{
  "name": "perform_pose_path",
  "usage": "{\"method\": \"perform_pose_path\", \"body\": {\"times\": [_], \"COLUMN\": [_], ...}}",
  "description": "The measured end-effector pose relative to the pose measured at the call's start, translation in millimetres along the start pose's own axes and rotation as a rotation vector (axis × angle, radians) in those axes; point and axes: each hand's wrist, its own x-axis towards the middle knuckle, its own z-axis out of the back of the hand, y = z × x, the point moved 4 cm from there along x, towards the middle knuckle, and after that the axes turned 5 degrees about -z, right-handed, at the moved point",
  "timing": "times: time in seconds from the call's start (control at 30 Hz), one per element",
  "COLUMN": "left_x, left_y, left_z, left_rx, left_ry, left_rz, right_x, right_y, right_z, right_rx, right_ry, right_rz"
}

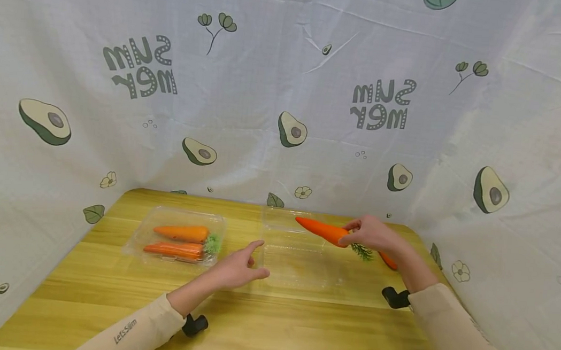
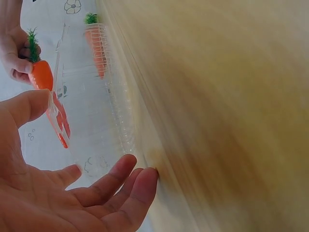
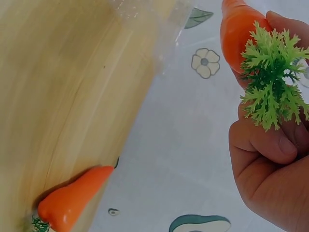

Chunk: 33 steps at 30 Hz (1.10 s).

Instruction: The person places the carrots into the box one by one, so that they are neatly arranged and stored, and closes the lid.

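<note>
My right hand (image 1: 373, 235) grips an orange carrot (image 1: 319, 229) by its thick end, near the green leaves (image 3: 273, 72). The carrot is held over an open clear plastic box (image 1: 328, 269), its narrow tip pointing left. At the box's left side is my left hand (image 1: 237, 270), thumb and index finger spread apart. In the left wrist view the thumb (image 2: 34, 107) overlaps the clear plastic edge; whether it touches cannot be told. Another carrot (image 3: 79, 198) lies on the table to the right, partly hidden by my right arm in the head view.
A clear plastic box (image 1: 162, 210) with two carrots inside stands at the left of the wooden table (image 1: 300, 326). A white cloth (image 1: 246, 98) printed with avocados hangs behind the table and along its sides.
</note>
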Motion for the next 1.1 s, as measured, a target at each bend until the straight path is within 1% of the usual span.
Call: {"method": "perform_pose_path", "body": {"times": [0.23, 0.47, 0.7, 0.97, 1.1], "left_x": [0.2, 0.5, -0.1, 0.2, 0.6], "left_y": [2.2, 2.1, 0.3, 1.3, 1.7], "left_z": [-2.8, -2.4, -0.2, -0.6, -0.8], "left_rx": [0.002, -0.003, 0.001, -0.013, -0.017], "left_ry": [0.004, 0.002, -0.001, -0.002, 0.002], "left_rz": [0.006, 0.009, 0.012, 0.008, 0.005], "right_x": [6.9, 14.2, 22.3, 32.6, 38.1], "right_y": [4.8, 14.1, 24.0, 26.9, 28.1], "right_z": [-6.7, -11.6, -19.1, -28.6, -34.5], "right_rx": [-0.018, -0.026, -0.040, -0.074, -0.124], "right_ry": [0.040, 0.072, 0.126, 0.124, 0.132], "right_rz": [0.036, 0.044, 0.097, 0.110, 0.116]}}
